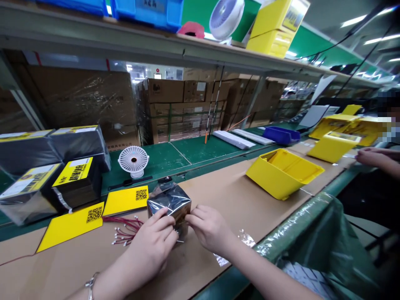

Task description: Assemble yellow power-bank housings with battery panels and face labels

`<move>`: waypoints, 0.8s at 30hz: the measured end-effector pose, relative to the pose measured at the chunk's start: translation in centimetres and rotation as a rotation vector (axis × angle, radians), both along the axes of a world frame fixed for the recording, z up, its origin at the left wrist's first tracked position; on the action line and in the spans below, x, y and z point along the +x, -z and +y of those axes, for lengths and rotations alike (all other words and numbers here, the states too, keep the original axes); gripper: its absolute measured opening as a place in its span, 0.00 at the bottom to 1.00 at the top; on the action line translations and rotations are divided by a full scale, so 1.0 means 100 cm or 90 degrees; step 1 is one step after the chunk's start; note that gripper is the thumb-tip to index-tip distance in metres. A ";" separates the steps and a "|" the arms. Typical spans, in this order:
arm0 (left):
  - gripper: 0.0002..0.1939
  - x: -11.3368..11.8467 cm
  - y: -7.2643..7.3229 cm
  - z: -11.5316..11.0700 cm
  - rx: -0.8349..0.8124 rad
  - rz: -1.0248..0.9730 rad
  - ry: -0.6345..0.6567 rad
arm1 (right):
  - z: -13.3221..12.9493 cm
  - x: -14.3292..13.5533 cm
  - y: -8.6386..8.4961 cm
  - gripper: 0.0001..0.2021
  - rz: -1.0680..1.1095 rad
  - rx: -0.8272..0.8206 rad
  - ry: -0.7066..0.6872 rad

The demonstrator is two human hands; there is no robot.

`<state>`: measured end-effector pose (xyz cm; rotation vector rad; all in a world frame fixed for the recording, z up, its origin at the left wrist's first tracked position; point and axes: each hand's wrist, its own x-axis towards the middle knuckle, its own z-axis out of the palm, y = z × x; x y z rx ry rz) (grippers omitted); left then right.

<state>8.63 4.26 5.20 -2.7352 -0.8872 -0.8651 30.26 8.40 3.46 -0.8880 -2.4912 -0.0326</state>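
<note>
A dark block in shiny clear plastic wrap (173, 203) stands on the cardboard-covered bench (215, 187). My left hand (156, 237) is closed on its near left side, fingertips on the wrapping. At its right edge my right hand (208, 225) has its fingers pinched together against the plastic. Left of the block lie red wires with white connectors (125, 231) and two yellow sheets with QR codes, one nearer (70, 227) and one farther (123, 200). A scrap of clear film (221, 259) lies below my right hand.
Wrapped stacks of dark sheets (78, 179) stand at the left beside a small white fan (133, 160). A yellow housing (281, 173) and a blue bin (281, 135) are to the right. Another person's hand (371, 156) is at the far right. A shelf (187, 48) runs overhead.
</note>
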 end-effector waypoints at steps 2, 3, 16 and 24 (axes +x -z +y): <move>0.09 -0.006 -0.002 -0.005 -0.046 0.002 0.003 | 0.004 0.008 0.006 0.12 -0.096 -0.006 0.018; 0.09 -0.010 -0.001 -0.008 -0.060 0.003 0.006 | 0.007 0.014 0.009 0.12 -0.128 -0.032 0.034; 0.52 -0.011 0.054 0.006 -0.521 -0.540 -0.163 | 0.007 -0.037 0.031 0.24 0.450 -0.421 0.009; 0.35 0.004 0.046 0.008 -0.612 -0.827 -0.101 | 0.008 -0.053 0.045 0.21 0.592 -0.393 0.172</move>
